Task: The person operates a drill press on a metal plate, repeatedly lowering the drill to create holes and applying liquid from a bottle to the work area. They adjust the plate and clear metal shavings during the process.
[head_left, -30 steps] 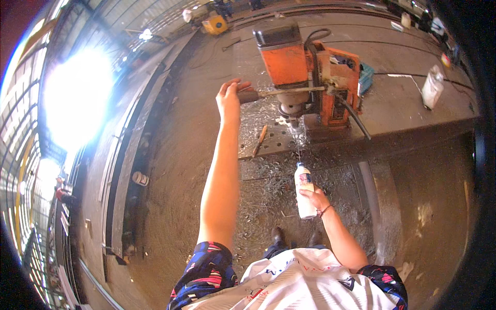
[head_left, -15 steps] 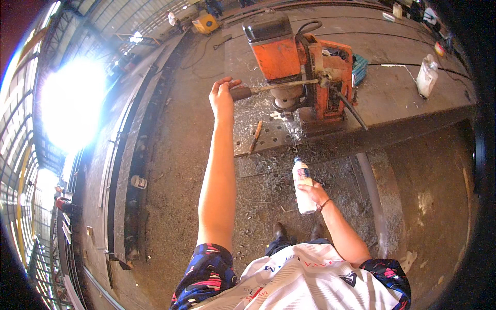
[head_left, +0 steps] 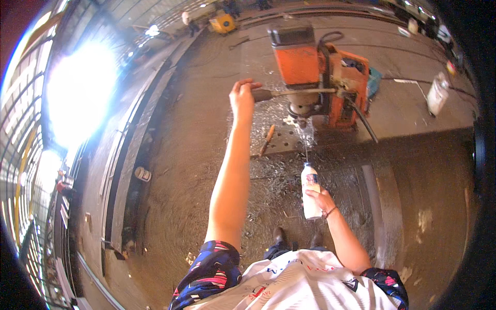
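My left hand point(head_left: 243, 98) is at the dark grip end of a long feed lever point(head_left: 289, 93), its fingers partly stretched above the grip. That lever runs to the hub of an orange magnetic drill point(head_left: 295, 64) standing on a steel plate point(head_left: 392, 124). My right hand point(head_left: 321, 199) is wrapped round a plastic bottle point(head_left: 311, 178) of whitish liquid with a blue cap. From its cap a thin spout or stream points up toward the drill's chuck point(head_left: 304, 109). Shiny wet shavings surround the drill's tip, which is hard to make out.
An orange-brown stick-like tool point(head_left: 267, 140) lies by several holes near the plate's edge. A whitish jug point(head_left: 438, 94) stands on the plate at right, a blue item point(head_left: 374, 82) behind the drill. A white tub point(head_left: 143, 174) sits at left. Metal chips litter the floor point(head_left: 268, 201).
The whole view has shifted, so drill, hands and bottle appear farther right. Both hands keep their places on the lever and the bottle.
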A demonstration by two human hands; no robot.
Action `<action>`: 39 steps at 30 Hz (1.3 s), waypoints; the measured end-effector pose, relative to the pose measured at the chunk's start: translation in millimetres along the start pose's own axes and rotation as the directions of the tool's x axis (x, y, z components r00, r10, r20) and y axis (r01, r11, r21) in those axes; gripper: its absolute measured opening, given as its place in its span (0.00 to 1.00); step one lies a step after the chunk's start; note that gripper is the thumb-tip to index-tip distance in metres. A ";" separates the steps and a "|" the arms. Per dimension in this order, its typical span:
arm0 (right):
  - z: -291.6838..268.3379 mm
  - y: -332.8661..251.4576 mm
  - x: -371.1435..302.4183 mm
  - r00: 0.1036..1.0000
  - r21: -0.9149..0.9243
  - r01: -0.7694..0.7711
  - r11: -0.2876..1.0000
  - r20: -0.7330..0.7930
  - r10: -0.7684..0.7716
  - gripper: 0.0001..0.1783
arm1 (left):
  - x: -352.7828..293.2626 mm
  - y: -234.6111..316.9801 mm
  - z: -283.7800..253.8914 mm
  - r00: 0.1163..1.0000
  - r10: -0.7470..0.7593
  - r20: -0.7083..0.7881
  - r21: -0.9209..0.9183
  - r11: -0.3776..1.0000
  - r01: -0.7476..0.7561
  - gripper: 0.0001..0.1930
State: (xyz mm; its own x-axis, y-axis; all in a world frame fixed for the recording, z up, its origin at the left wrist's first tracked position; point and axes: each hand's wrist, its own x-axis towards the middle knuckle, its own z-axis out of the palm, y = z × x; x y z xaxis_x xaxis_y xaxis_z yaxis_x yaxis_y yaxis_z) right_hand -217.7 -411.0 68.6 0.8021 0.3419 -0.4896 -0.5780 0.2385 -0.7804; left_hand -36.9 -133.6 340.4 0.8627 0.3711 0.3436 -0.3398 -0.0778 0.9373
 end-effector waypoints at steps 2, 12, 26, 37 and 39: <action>4.7 -0.9 -2.3 0.999 -0.009 -0.032 0.999 0.007 0.032 0.15 | -4.3 4.7 -0.3 1.000 0.010 -0.027 0.038 0.999 -0.009 0.15; 5.5 -12.7 -8.7 0.999 -0.016 0.027 1.000 0.043 -0.026 0.18 | -13.9 35.6 2.9 0.978 0.194 0.074 0.545 0.813 -0.203 0.12; 5.1 -15.1 -13.0 0.999 0.000 0.006 1.000 0.046 -0.006 0.17 | 19.2 64.7 13.4 0.937 -0.147 0.318 0.889 0.390 -0.240 0.31; 4.6 -9.3 -7.7 0.999 -0.061 0.027 0.998 -0.015 -0.028 0.16 | 33.3 46.4 11.7 0.940 -0.189 0.283 0.840 0.521 -0.148 0.41; 6.3 -11.0 -6.3 0.999 -0.092 0.040 0.995 -0.008 -0.040 0.15 | 32.8 46.3 11.0 0.941 -0.180 0.286 0.850 0.500 -0.163 0.41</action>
State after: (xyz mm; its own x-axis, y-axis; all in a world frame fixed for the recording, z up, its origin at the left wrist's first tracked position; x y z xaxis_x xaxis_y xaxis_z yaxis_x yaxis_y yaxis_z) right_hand -217.3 -410.0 82.8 0.8261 0.3242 -0.4609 -0.5295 0.1668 -0.8317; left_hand -20.3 -135.2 395.7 0.9802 0.0982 0.1718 0.0077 -0.8864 0.4628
